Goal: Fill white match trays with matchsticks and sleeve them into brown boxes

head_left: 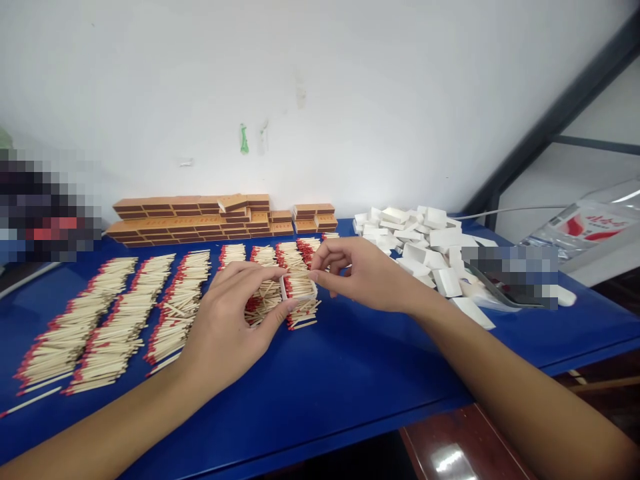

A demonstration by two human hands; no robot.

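My left hand (233, 310) grips a small white matchbox tray (314, 293) between thumb and fingers, tilted above the table. Matches (300, 285) with red heads lie inside it. At the tray's right side, my right hand (365, 273) has thumb and forefinger pinched together over the matches; whatever is between those fingertips is hidden. Below and behind the tray are more rows of loose matches (304, 321), partly covered by my hands. Three long rows of matches (107, 327) spread to the left of my left hand.
Orange-brown matchboxes (190, 223) are stacked along the wall. White empty trays (425, 233) form a pile at the right, beside a phone (505, 283). A plastic packet (585, 223) lies beyond. The blue table (350, 373) has its front edge near me.
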